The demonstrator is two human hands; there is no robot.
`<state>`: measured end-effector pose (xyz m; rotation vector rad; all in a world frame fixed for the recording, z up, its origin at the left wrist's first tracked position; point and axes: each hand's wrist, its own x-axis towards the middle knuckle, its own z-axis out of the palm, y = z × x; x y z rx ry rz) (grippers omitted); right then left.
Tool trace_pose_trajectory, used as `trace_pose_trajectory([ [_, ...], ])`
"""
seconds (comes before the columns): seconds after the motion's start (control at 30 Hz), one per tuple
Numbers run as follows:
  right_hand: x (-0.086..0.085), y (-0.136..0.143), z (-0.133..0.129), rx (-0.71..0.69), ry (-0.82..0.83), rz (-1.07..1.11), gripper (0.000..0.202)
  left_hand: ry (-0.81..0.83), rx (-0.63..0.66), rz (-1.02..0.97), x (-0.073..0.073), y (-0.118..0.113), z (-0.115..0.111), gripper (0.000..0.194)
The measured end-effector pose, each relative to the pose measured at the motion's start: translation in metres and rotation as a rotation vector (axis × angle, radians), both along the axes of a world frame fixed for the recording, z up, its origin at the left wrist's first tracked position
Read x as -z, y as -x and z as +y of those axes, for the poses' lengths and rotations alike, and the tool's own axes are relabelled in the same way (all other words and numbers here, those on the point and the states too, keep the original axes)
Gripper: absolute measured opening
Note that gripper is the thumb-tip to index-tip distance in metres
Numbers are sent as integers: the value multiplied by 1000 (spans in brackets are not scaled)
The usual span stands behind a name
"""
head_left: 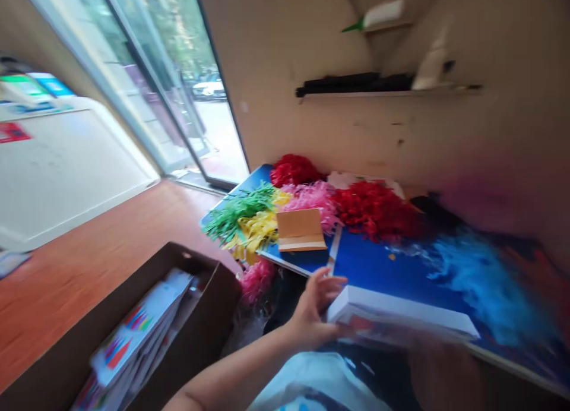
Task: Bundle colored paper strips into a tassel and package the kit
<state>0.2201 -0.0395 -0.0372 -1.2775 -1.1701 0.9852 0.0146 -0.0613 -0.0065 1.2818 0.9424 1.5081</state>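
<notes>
A flat white box [403, 316] is held tilted in front of my body, close to the table's near edge. My left hand [314, 313] grips its left end, thumb low along the front and fingers raised around the corner. Under the right part of the box is my right hand [445, 363], smeared by motion; it supports the lower edge, and its fingers are not distinct. Printed colours on the box's near face are blurred. Just beyond my left hand, a small brown cardboard piece [301, 227], folded along one edge, lies on the blue table [367, 259].
Shredded pompoms cover the table: green [243, 209], yellow [258, 230], pink [314, 200], red [376, 212] and blue [481, 280]. At lower left stands an open brown carton [178, 334] with several printed white packs [142, 328]. A shelf [387, 93] and a glass door [178, 90] lie beyond.
</notes>
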Motion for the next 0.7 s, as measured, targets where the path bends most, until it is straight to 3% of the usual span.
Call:
trace_pose_trajectory([
  [0.07, -8, 20, 4, -118, -25, 33, 50, 277, -28, -267, 14, 21, -11, 58],
  [0.1, -12, 29, 6, -171, -32, 70, 55, 362, -129, -375, 19, 39, -17, 50],
  [0.17, -14, 38, 11, -255, -2, 134, 60, 408, -432, -544, 21, 89, -33, 44],
  [0.2, -12, 40, 14, -290, 45, 153, 58, 480, -695, -748, 20, 118, -46, 42],
  [0.3, 2, 43, 20, -347, 224, 138, 48, 497, -1047, -885, 13, 192, -96, 34],
  [0.37, 9, 49, 18, -366, 282, 112, 46, 519, -1166, -917, 15, 211, -125, 36],
  [0.43, 10, 60, 11, -373, 267, 108, 43, 617, -1137, -937, 25, 206, -135, 35],
  [0.5, 4, 74, 7, -396, 207, 110, 39, 733, -1015, -904, 39, 187, -124, 25],
  [0.57, -4, 85, 7, -428, 141, 89, 35, 778, -886, -665, 49, 167, -92, 19],
  [0.63, -8, 90, 9, -468, 96, 55, 33, 634, -788, -122, 47, 154, -42, 20],
  [0.7, -9, 91, 9, -489, 70, 21, 34, 338, -726, 485, 31, 152, 21, 30],
])
